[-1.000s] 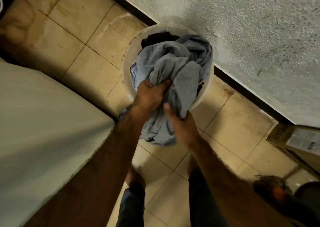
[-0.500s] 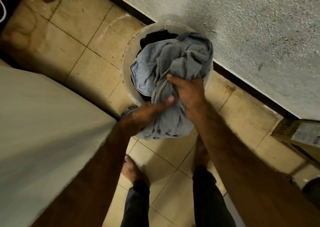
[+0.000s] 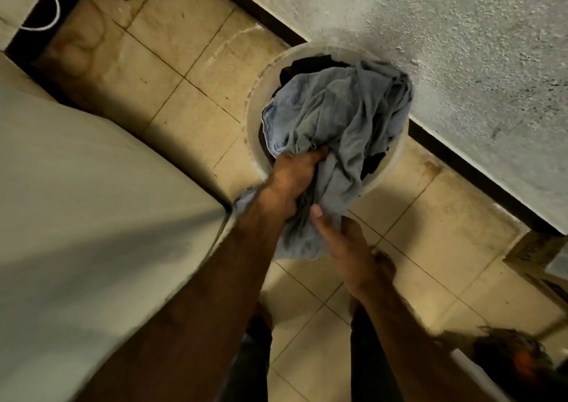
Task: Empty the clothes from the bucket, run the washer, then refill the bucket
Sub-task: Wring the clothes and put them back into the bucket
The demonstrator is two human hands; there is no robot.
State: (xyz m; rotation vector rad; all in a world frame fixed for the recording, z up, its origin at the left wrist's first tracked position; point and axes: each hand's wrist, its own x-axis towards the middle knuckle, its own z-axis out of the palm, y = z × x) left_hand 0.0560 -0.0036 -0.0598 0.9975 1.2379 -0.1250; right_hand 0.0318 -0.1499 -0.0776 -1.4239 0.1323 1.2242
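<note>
round translucent plastic bucket sits on the beige tile floor, against the rough plaster wall. creased grey-blue garment heaped over dark clothes, spilling over the near rim. left hand fists a bunch; right hand pinches the hanging end. smooth white washer on the left.

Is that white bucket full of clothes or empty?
Full. A crumpled grey-blue cloth heaps above the round white plastic bucket's rim, with dark garments beneath it; the left hand grips the cloth.
</note>
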